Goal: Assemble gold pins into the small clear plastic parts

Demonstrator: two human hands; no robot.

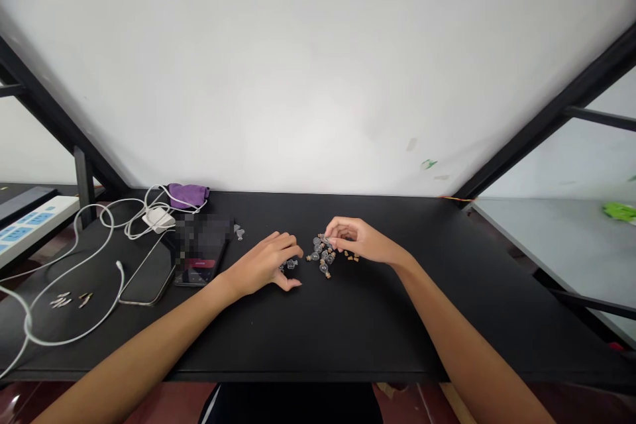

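Forearms (462, 338) flank glass bulbs (322, 257), strung front-to-back; right hand (354, 242) touches their far end.

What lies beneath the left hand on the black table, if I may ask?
Small clear glass vials show at the fingertips of the left hand; anything beneath its palm is covered and cannot be seen.

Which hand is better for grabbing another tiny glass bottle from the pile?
Probably the right hand: its fingertips are pinched right over the pile, while the left hand rests farther off.

Two hands (263, 265) (358, 242), one phone (199, 265), one power strip (34, 228), roughly ten small glass bulbs (322, 255).
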